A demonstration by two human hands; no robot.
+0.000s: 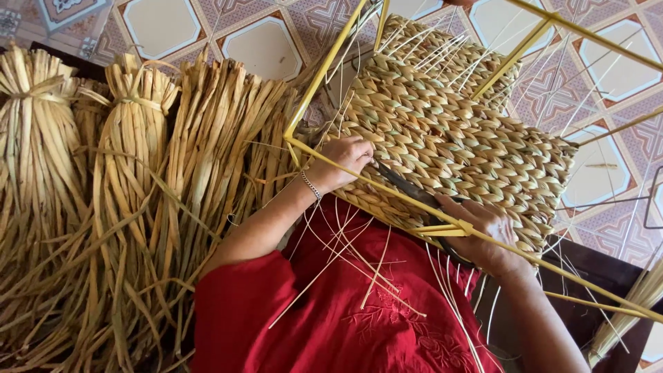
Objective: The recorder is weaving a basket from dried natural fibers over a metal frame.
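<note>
At frame centre, the left hand [343, 160] curls closed on the woven basket [456, 145]; the right hand [483, 231] apparently grips dark scissors [414, 193].

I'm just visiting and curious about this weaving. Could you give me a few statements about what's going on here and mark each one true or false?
1. The woven basket panel sits inside a yellow frame. True.
2. The left hand rests on the floor tiles. False: it lies on the panel's edge by the frame.
3. Tied bundles of dried reeds lie beside the person. True.
4. The right hand holds a bundle of reeds. False: it is at the panel's lower edge, against a frame bar.
5. The person wears a blue garment. False: the garment is red.
</note>
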